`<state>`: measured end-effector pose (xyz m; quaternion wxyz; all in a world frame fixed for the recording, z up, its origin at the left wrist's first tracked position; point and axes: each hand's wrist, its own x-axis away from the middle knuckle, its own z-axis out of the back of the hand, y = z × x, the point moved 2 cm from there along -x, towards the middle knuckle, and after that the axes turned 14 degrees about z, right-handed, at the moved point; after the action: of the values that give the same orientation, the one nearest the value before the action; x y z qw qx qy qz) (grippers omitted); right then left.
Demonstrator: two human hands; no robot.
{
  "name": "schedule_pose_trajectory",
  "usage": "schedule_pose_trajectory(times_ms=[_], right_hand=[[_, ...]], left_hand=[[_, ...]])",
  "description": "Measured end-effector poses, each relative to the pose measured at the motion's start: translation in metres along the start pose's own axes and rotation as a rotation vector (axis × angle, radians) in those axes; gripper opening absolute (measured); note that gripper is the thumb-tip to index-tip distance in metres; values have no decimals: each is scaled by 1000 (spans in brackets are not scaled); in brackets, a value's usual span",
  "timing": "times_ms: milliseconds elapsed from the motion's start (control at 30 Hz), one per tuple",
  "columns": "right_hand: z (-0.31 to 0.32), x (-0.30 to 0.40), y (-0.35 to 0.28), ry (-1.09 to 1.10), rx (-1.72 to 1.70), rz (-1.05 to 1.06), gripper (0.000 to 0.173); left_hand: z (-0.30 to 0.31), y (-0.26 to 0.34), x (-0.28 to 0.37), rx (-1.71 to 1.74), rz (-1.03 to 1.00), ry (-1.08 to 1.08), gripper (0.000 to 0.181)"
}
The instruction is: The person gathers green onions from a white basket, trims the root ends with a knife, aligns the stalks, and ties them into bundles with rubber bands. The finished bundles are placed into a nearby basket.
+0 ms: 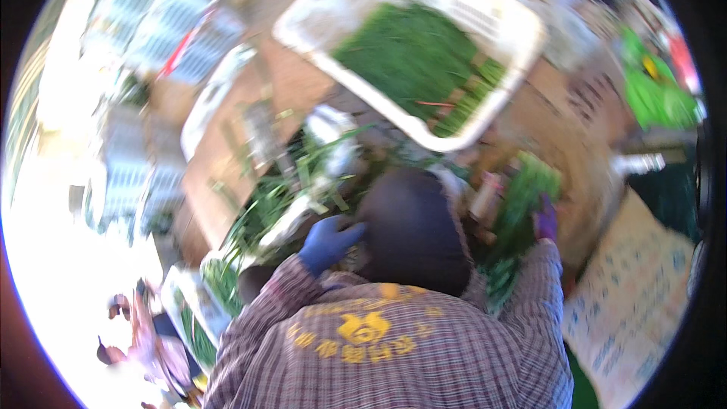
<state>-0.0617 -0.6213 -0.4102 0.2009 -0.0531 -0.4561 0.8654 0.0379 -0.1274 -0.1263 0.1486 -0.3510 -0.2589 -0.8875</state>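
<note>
My left hand [332,243], in a blue glove, has its thumb apart from the fingers and rests beside a dark rounded form [412,227], perhaps a knee; nothing shows in it. In a purple glove, my right hand [546,218] lies against the right side of a bundle of long green leaves [525,187], perhaps chives; blur hides whether the fingers grip it. Near that bundle is a small pale object with a pink part [487,196]. Loose green leaves [264,210] and whitish wrapped things [335,130] lie ahead of my left hand.
A large white plastic basket [363,88] with green leaves packed in rows stands ahead. Brown cardboard [590,91] lies to the right, with a bright green bag [653,85] beyond. Stacked pale crates [128,165] stand at left. Other people [153,352] are at the lower left.
</note>
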Motion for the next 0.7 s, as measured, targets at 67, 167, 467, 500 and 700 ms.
schedule_pose_trajectory(times_ms=[67, 167, 467, 500, 700], right_hand=[[6, 0, 34, -158, 128, 80, 66], [25, 0, 113, -298, 302, 77, 65], [17, -81, -168, -255, 336, 422, 38], [7, -79, -211, -256, 359, 516, 36], [-128, -15, -443, -570, -73, 699, 33]], left_hand=[[1, -2, -5, 75, -53, -52, 41], [6, -3, -11, 156, -81, -125, 41], [66, -122, 37, 430, -221, 335, 31], [75, -140, 47, 499, -216, 382, 30], [86, -310, 83, 1253, 179, 859, 28]])
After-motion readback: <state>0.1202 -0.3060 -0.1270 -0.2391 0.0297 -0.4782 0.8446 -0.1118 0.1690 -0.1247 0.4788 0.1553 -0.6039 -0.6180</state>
